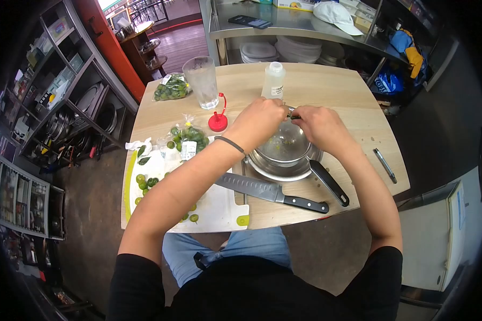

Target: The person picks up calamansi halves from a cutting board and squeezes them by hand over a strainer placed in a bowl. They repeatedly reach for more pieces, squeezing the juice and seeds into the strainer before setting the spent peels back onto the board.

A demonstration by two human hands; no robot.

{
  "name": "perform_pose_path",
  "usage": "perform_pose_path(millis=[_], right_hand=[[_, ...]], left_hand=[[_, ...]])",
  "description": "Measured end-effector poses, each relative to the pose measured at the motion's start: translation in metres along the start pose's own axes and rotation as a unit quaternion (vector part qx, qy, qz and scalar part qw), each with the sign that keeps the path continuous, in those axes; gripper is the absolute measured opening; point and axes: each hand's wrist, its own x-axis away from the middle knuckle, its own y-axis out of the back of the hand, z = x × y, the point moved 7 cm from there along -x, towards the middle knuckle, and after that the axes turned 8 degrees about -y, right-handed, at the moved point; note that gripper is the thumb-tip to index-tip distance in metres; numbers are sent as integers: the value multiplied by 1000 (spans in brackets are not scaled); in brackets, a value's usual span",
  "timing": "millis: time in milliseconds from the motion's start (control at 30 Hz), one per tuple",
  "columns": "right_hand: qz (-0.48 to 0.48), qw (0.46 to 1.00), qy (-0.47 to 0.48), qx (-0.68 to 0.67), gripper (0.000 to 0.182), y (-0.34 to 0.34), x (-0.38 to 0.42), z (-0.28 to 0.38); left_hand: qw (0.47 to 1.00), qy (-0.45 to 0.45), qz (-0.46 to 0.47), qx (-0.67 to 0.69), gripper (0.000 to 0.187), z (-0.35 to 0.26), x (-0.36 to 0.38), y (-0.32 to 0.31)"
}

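Observation:
Above a metal strainer (281, 148), my left hand (265, 114) and my right hand (319, 125) meet with fingers closed. Between their fingertips is a small dark green piece, apparently a lime (293, 115), mostly covered by the fingers. Yellowish bits lie in the strainer, which rests over a steel bowl (292, 174); a black handle (330, 183) sticks out toward me. A large knife (251, 186) lies in front, its blade partly on the white cutting board (219, 206). Small green limes (152, 182), some seemingly cut, are scattered on the board, partly hidden by my left forearm.
A bag of limes (196, 135) sits at the board's far edge; another bag (171, 88) is farther back. Beyond my hands stand a tall glass (201, 84) and a squeeze bottle (274, 80). A red cap (218, 122) lies left, a pen (385, 166) right.

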Motion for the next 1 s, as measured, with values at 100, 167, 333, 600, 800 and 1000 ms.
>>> perform_pose_path(millis=[100,167,333,600,800,1000], right_hand=[[-6,1000,-6,16,8,-4,-1,2],[-10,999,3,51,5,-3,-2,4],[17,997,-4,80,6,-5,-1,3],[-37,999,-6,3,12,13,-4,5],[72,994,-45,70,11,-21,12,-13],[62,995,-79,-24,11,-12,11,11]], left_hand=[[998,-27,8,-62,28,-6,2,-4],[998,-21,-5,-65,27,-7,2,-2],[998,-29,12,-63,27,-10,3,-10],[994,-40,-63,-76,26,-18,-2,8],[996,14,-28,-80,22,-22,8,9],[995,35,-36,-82,11,-17,41,1]])
